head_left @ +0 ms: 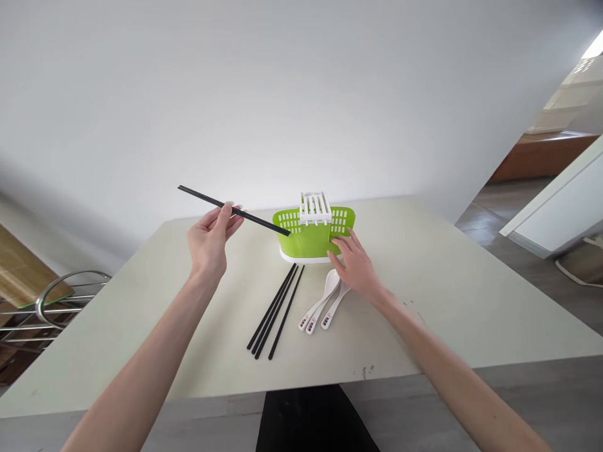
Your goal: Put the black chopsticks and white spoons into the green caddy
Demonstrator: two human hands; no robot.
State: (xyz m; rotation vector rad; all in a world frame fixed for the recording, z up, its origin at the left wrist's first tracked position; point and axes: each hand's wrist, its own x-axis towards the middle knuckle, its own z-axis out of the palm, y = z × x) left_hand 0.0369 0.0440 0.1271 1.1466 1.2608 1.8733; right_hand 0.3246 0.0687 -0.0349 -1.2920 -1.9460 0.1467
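My left hand [214,238] pinches a pair of black chopsticks [261,221] near their middle. They slant down to the right, and their lower tips overlap the left front of a green and white cutlery holder [311,242]. My right hand [354,260] rests with fingers spread against the holder's right front; where its fingertips touch is partly hidden. Several more black chopsticks [272,306] lie on the table in front of the holder, one a little apart from the others. Beside them are white spoons [325,300] with printed handles, their bowls partly covered by my right hand.
The holder stands on a pale table [211,358], close to a white wall [235,107]. At the left is a metal rack [42,307] below the table's edge. A white cabinet panel [556,201] stands on the floor at the right.
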